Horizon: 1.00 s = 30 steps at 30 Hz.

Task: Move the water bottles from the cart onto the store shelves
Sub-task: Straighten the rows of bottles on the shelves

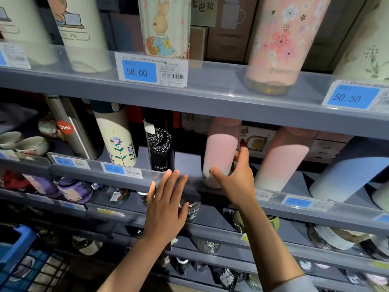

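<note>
on the middle shelf (189, 161) the pepsi bottle (161, 150) stands left of the gradient bottle (221, 150), the flower bottle (116, 140) further left; the cart (19, 260) sits lower left, below the shelves

Both hands (166, 205) (235, 180) open, outstretched
</note>
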Available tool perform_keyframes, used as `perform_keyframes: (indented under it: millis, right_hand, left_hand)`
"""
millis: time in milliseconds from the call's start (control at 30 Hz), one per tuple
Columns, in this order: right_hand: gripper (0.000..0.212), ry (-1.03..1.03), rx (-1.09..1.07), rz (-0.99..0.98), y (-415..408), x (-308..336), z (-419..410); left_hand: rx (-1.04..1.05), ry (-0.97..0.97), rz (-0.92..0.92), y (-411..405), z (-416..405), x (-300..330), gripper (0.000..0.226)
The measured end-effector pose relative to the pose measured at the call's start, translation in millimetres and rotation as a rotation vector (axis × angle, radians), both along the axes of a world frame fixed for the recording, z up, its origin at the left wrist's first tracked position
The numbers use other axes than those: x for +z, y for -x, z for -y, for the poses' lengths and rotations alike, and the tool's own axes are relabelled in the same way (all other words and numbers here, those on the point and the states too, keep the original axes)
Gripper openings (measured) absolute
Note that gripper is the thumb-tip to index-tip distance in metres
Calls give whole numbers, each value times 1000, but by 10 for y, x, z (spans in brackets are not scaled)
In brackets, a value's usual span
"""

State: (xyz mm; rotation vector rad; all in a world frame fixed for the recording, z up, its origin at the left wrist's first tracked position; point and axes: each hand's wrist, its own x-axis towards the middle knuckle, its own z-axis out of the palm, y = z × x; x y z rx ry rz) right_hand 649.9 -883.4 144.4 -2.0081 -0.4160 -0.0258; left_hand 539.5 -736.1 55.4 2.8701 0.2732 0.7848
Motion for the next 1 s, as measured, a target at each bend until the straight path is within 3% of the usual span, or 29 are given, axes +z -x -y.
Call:
perform_keyframes:
  millis: [133,300,567,1000]
  right_hand:
    - [62,23,-87,24,-3,-24,-49]
    - [96,156,-172,112,21,-34,-148]
    - [71,74,-77,36,-25,-79,-60]
    - [80,149,-213,125,-14,-135,-201]
  left_hand:
    - [-8,9,-12,-1,4,3,64]
    - [-22,-13,-16,8,-40,-5,66]
    - [-25,-28,-9,-7,-46,-6,65]
    - [-42,-52,-1,-2,-70,5,66]
